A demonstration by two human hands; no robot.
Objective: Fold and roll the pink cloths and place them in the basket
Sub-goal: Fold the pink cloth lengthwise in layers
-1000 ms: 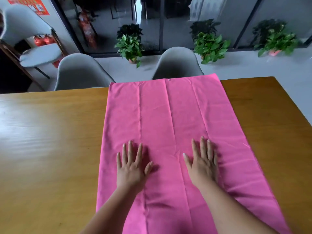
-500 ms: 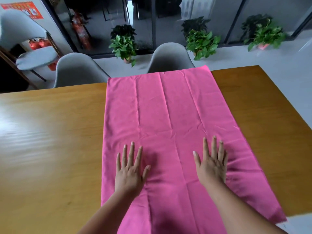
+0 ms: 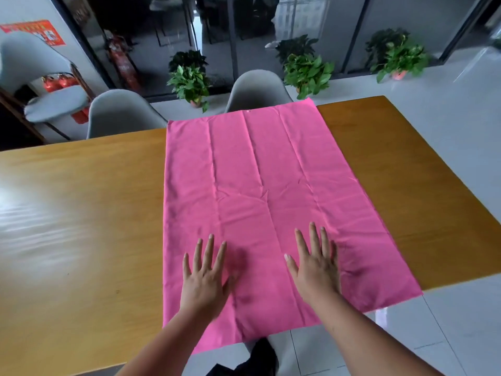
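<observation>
The table (image 3: 67, 213) runs off the left edge. The left hand (image 3: 206, 280) and right hand (image 3: 315, 270) cover patches of the pink cloth (image 3: 257, 172). Writing on the red poster (image 3: 40, 32) is too blurred to read. A white speck (image 3: 248, 112) on the cloth's far hem — too small to identify. A dark shape (image 3: 260, 356) below the table's near edge is cut off at the bottom — unclear what.

Left hand (image 3: 204, 278), lower centre of frame: bare, nails short, rounded, pale-tipped. Right hand (image 3: 315, 267), just right of it: same, bare, short nails. Forearms (image 3: 168, 340) bare to bottom edge of frame, skin uncovered throughout. Black garment (image 3: 256, 359) at bottom centre, creased; kind unclear.
</observation>
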